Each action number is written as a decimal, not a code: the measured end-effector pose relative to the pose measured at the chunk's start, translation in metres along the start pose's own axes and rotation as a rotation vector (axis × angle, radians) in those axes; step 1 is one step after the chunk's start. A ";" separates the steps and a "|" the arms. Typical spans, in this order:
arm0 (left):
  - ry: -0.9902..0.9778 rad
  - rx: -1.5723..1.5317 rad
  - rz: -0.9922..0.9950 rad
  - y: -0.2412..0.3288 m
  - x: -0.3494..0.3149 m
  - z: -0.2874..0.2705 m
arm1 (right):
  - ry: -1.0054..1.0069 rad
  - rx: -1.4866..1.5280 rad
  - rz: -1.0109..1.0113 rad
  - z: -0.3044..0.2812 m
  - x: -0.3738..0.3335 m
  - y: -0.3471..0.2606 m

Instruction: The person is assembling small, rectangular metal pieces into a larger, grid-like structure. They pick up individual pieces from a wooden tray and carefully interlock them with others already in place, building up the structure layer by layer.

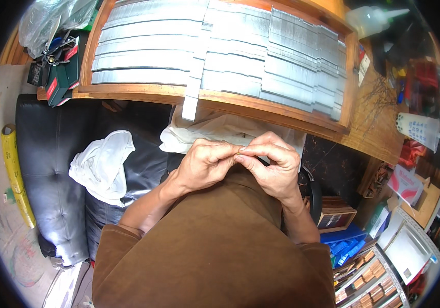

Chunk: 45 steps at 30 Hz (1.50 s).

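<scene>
My left hand (pixel 207 163) and my right hand (pixel 273 165) meet in front of my chest, thumbs and forefingers pinched together at the tips. Whatever sits between the fingertips, if anything, is too small to make out. Beyond them stands a wooden tray (pixel 143 92) filled with overlapping rows of flat grey metal strips (pixel 235 61). One longer metal strip (pixel 191 100) lies across the rows and juts over the tray's near edge. A white cloth (pixel 176 136) hangs just below that edge, close behind my hands.
A black leather couch (pixel 50 169) with a crumpled white cloth (pixel 104 167) is at left, near a yellow tube (pixel 14 174). At right, a plastic cup (pixel 417 128) and a squeeze bottle (pixel 369 21) stand on the wooden table (pixel 371 131). Shelving (pixel 371 280) fills the lower right.
</scene>
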<state>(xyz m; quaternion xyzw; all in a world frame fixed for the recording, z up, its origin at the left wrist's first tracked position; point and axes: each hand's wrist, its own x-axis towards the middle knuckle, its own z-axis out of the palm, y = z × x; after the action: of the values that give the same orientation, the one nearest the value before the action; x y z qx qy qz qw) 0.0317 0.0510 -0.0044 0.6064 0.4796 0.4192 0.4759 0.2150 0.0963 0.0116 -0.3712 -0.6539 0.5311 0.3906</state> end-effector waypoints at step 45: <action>-0.025 -0.040 -0.036 0.013 0.007 0.000 | 0.025 -0.167 -0.115 -0.008 0.000 -0.010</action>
<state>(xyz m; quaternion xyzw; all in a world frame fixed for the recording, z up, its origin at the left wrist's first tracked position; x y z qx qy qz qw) 0.0348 0.0565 0.0089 0.5934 0.4759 0.4124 0.5014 0.2216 0.0979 0.0225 -0.3708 -0.7112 0.4468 0.3963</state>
